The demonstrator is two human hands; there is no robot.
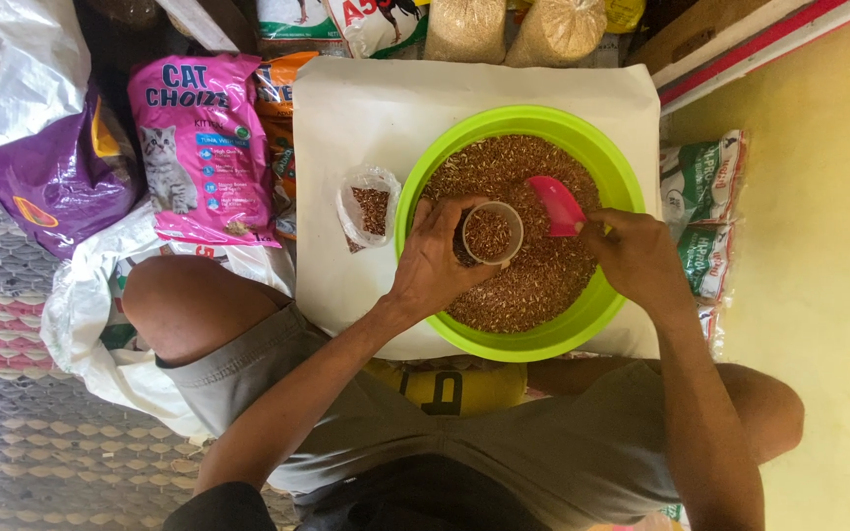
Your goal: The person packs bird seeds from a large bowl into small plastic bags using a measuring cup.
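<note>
Green basin (504, 123): plastic, on the white surface (346, 108) before my knees, full of brown grain.
Left hand (435, 261): my grip grasps a small grain-filled cup (490, 234) over the basin.
Right hand (637, 258): my grip pinches a pink scraper (556, 205) beside the cup.
Small clear bag (368, 206): left of the basin.

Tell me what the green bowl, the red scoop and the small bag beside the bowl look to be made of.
Green bowl: likely moulded plastic, with a smooth, uniform lime colour and a slight sheen on the rim.
Red scoop, held by the right hand: probably thin plastic, flat and evenly coloured.
Small bag: clear, crinkled plastic film; the brown grain shows through it.
</note>
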